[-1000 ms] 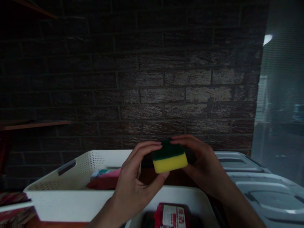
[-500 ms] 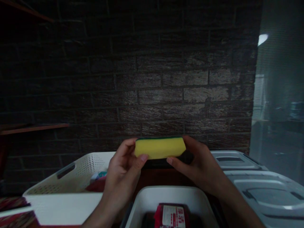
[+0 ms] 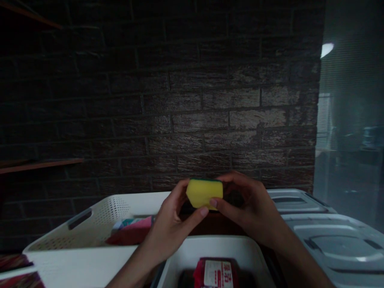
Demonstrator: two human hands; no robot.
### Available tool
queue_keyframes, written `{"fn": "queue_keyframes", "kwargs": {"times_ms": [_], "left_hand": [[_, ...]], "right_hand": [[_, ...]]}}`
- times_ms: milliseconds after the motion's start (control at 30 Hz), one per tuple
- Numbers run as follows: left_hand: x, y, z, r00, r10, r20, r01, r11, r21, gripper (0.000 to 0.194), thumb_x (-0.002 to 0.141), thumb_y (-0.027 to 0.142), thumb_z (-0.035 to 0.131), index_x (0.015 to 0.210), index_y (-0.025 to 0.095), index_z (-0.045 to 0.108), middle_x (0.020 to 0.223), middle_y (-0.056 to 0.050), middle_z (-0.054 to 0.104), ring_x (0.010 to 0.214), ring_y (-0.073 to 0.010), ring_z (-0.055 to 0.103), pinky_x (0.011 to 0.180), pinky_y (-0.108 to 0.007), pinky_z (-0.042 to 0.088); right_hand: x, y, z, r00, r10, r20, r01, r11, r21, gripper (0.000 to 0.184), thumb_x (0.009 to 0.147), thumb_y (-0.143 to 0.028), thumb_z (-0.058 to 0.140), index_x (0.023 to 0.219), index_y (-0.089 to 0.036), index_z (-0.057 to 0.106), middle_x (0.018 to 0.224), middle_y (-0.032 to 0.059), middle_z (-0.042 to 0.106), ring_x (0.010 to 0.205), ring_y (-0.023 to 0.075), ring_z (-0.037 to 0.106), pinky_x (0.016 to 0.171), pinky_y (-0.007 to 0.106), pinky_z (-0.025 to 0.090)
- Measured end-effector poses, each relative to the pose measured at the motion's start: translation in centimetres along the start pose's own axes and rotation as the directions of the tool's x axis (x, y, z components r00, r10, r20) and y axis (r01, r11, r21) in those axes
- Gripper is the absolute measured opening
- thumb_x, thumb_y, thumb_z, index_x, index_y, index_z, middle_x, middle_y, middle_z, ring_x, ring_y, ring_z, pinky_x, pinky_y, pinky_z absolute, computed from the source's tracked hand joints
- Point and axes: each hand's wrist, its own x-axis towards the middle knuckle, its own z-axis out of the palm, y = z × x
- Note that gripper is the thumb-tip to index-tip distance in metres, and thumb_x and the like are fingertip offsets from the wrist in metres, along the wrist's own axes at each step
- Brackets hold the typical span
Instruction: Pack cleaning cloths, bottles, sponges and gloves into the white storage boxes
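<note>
A yellow sponge (image 3: 204, 191) with a dark green layer along its top is held up between my two hands, above the far rim of a white bin (image 3: 222, 241). My left hand (image 3: 172, 220) grips its left side, the thumb at the lower edge. On the right side, my right hand (image 3: 247, 200) pinches it with the thumb against the yellow face and fingers behind. The two thumb tips nearly meet. Inside the bin below lies a red package (image 3: 216, 273) with a white label.
To the left stands a white perforated basket (image 3: 87, 256) holding a pink-red packet (image 3: 135, 232) and other items. Grey-white lids (image 3: 339, 240) lie at the right. A dark brick wall (image 3: 192, 100) rises behind, with a wooden shelf (image 3: 45, 164) at left.
The sponge has been turned so a shorter side faces me. My left hand has moved right, closer to my right hand, uncovering more of the pink-red packet.
</note>
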Motion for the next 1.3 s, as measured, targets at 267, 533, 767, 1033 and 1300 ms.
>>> {"fn": "queue_keyframes", "kwargs": {"times_ms": [267,533,767,1033,1300], "left_hand": [[-0.6,0.6,-0.7,0.984,0.113,-0.137,-0.102,0.991,0.085,0.032,0.09,0.025,0.075,0.121,0.025,0.068,0.114,-0.005,0.072,0.102,-0.0215,0.068,0.089,-0.031,0.055],[-0.3,1.3,-1.0,0.943,0.297,-0.149,-0.25,0.929,0.274,0.038,0.085,0.019,0.079,0.12,0.033,0.074,0.125,-0.005,0.06,0.118,-0.0232,0.057,0.101,-0.033,0.047],[-0.5,1.2,-1.2,0.929,0.334,-0.156,-0.279,0.914,0.296,0.041,0.085,0.017,0.079,0.121,0.035,0.075,0.126,-0.006,0.056,0.118,-0.025,0.056,0.102,-0.036,0.047],[-0.6,0.9,-1.4,0.826,0.559,-0.077,-0.391,0.665,0.636,0.052,0.083,0.011,0.077,0.128,0.036,0.07,0.126,-0.005,0.06,0.12,-0.0283,0.053,0.106,-0.045,0.042],[-0.8,0.4,-0.6,0.757,0.643,0.119,-0.499,0.451,0.74,0.056,0.084,0.011,0.078,0.135,0.029,0.065,0.116,-0.007,0.062,0.115,-0.0268,0.052,0.104,-0.044,0.044]], "right_hand": [[-0.2,-0.4,0.1,1.0,0.005,0.028,-0.005,1.0,0.006,0.036,0.084,-0.037,0.083,0.116,-0.026,0.072,0.102,0.0035,0.073,0.093,0.0203,0.068,0.083,0.035,0.054],[-0.1,-0.8,-0.1,0.996,-0.084,0.035,0.083,0.996,0.033,0.037,0.086,-0.027,0.081,0.122,-0.03,0.073,0.116,0.0052,0.069,0.104,0.0207,0.065,0.09,0.035,0.053],[-0.2,-0.7,-0.3,0.992,-0.12,0.047,0.119,0.993,0.016,0.038,0.088,-0.021,0.077,0.124,-0.031,0.072,0.129,0.0053,0.062,0.116,0.021,0.062,0.095,0.034,0.053],[-0.6,-1.2,0.2,0.993,-0.007,0.121,-0.002,0.997,0.073,0.069,0.078,-0.033,0.089,0.14,-0.033,0.059,0.141,0.0058,0.058,0.118,0.023,0.064,0.086,0.031,0.059],[-0.7,0.0,1.9,0.977,0.155,0.144,-0.181,0.963,0.197,0.061,0.081,-0.034,0.085,0.135,-0.029,0.058,0.13,0.0056,0.066,0.117,0.0237,0.067,0.098,0.037,0.059]]}}
